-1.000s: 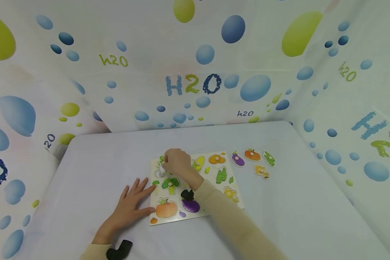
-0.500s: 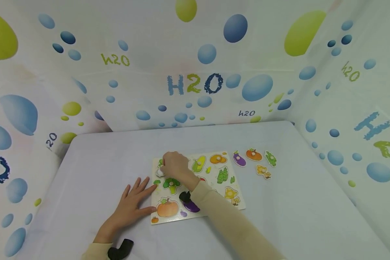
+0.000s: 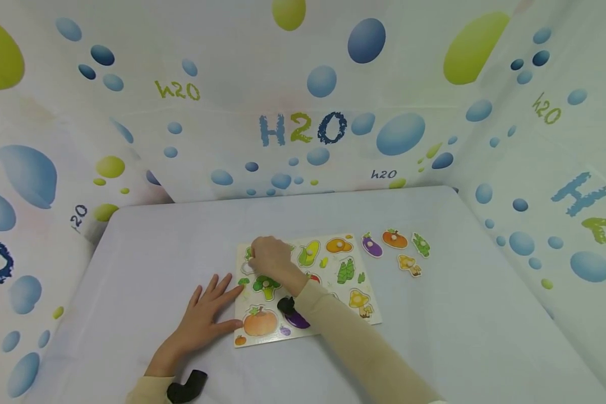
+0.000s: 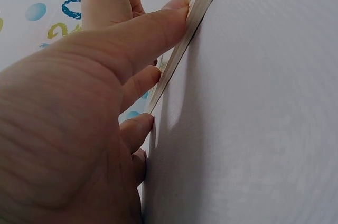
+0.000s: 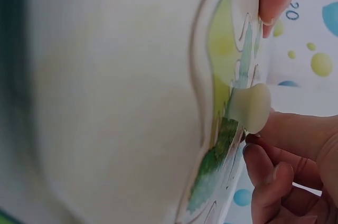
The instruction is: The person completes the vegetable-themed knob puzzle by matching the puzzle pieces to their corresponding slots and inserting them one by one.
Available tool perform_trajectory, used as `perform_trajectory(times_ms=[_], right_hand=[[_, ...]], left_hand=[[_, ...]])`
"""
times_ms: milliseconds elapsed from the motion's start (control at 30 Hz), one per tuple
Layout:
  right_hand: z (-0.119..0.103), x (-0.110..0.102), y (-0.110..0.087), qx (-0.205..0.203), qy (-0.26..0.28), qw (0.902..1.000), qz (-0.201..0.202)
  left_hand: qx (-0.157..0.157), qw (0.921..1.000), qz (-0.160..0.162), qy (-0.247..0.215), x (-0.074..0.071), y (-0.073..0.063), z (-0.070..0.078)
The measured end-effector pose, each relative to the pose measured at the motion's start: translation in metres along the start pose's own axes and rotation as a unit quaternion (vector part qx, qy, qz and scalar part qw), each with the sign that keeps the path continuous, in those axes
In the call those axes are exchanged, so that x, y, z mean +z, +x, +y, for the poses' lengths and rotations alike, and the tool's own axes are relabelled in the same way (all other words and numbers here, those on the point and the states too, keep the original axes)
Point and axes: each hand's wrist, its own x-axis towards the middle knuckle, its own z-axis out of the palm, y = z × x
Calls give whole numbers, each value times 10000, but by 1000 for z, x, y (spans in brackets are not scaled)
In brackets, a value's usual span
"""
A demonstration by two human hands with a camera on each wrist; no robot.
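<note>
A wooden puzzle board (image 3: 328, 300) with painted vegetables lies mid-table. My right hand (image 3: 271, 258) is over its far left corner, fingers curled down at a white vegetable puzzle piece (image 3: 246, 268) with green leaves, which it partly covers. In the right wrist view, the thumb and bent fingers of my right hand (image 5: 296, 163) meet low at the board's surface, behind the broccoli piece (image 5: 216, 145) and its pale knob. My left hand (image 3: 204, 317) lies spread on the cloth at the board's left side. Its thumb (image 4: 153, 31) rests against the board's edge in the left wrist view.
Right of the board lie loose knobbed pieces: an eggplant (image 3: 371, 247), a pumpkin (image 3: 395, 240), a green piece (image 3: 421, 246) and a mushroom piece (image 3: 409, 266). Corn (image 3: 309, 254) and potato (image 3: 339, 246) pieces sit in the board. A printed curtain (image 3: 207, 112) stands behind the table.
My right hand has shifted slightly down and nearer the board, and the white piece lies flatter under it. My left hand keeps its place; the whole view has shifted a little.
</note>
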Motion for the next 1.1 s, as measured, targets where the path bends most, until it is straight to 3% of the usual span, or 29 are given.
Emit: perform_trajectory(times_ms=[400,700,900,1100], right_hand=[[2,-1,-3,-62,108,9999,-110],[10,-5,-5,-343,403,9984,-204],[26,-22,-15,-330,543,9978,-192],[57,-40,-31,-370,878,9954,101]], left_hand=[[26,10000,44,-34,-2,1,3],[-14,10000,-18,-17,0,2,0],[-55,10000,-50,0,0,3,0],[-109,9999,-64,18,-1,3,2]])
